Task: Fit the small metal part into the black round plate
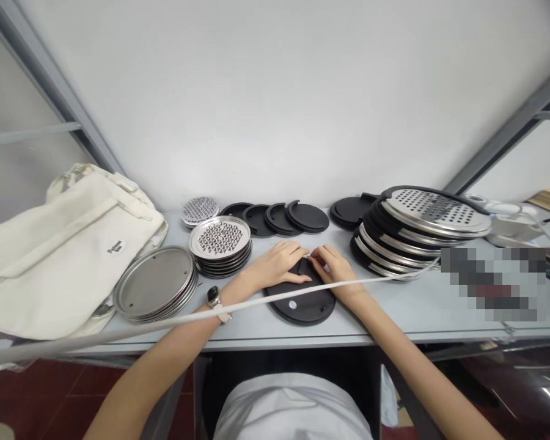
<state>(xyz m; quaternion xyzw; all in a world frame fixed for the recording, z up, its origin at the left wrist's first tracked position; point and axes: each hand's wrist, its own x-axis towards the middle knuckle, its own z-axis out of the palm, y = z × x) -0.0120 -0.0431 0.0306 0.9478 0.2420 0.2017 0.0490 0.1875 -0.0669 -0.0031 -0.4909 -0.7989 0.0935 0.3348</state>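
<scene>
A round black plastic plate (300,308) lies on the table in front of me, with a small round sticker and a small knob near its near edge. My left hand (282,264) grips its far left part, thumb on top and fingers by a raised black piece. At the far right edge, my right hand (335,272) has its fingers curled against the plate, close to the left fingertips. What lies between the fingertips is too small to make out. Left of the plate stands a stack of round metal grater discs (220,239).
Metal plates (156,284) are stacked on the left beside a white bag (73,244). Black discs (308,217) lie along the wall. A tall stack of black-rimmed graters (433,208) stands at right. A pale cord (256,302) crosses the view before my arms.
</scene>
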